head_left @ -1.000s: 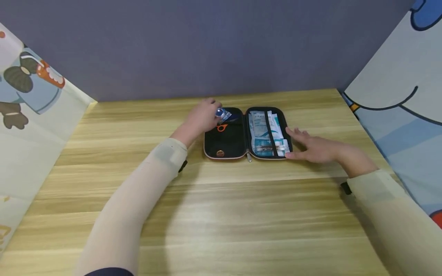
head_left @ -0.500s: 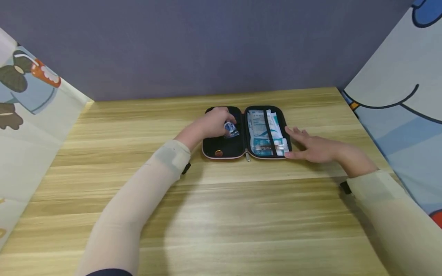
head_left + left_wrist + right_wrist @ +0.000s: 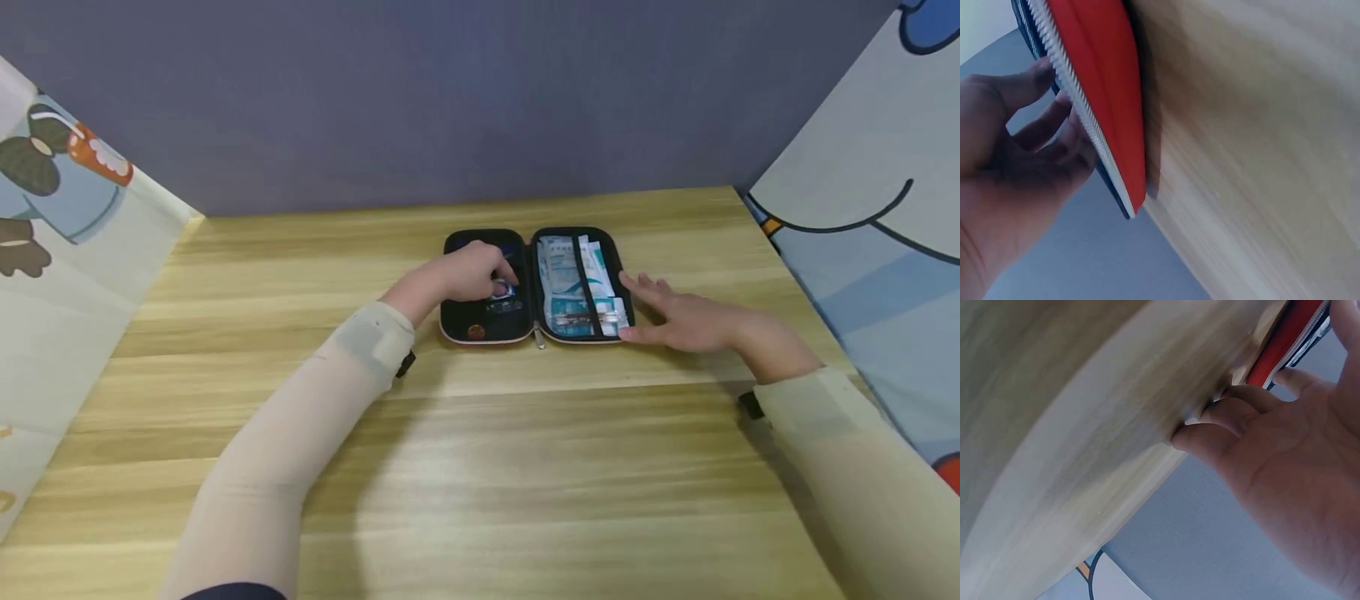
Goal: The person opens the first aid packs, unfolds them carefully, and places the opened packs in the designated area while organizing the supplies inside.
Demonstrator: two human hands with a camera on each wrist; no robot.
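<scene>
A zip case (image 3: 480,321) lies unfolded on the table, its lining black and its outer shell red in both wrist views. My left hand (image 3: 474,271) reaches over its left half, fingers bent down at a small shiny clear-and-blue plastic packet (image 3: 505,296). From the left wrist view, the hand (image 3: 1029,131) passes over the zipper edge (image 3: 1075,87), and the packet is hidden. My right hand (image 3: 678,319) lies spread at the case's right edge, thumb and index at its rim. Other fingertips (image 3: 1188,434) rest on the table in the right wrist view.
The case's right half holds several blue-and-white packets (image 3: 558,271) under a black elastic strap (image 3: 587,283). A metal zipper pull (image 3: 539,339) hangs at the front of the fold. A grey panel (image 3: 465,108) closes off the back of the wooden table (image 3: 525,467); printed walls flank it.
My left hand has moved right and down from the case's upper left, bringing the plastic packet down onto the black left half. The right hand has stayed at the right edge.
</scene>
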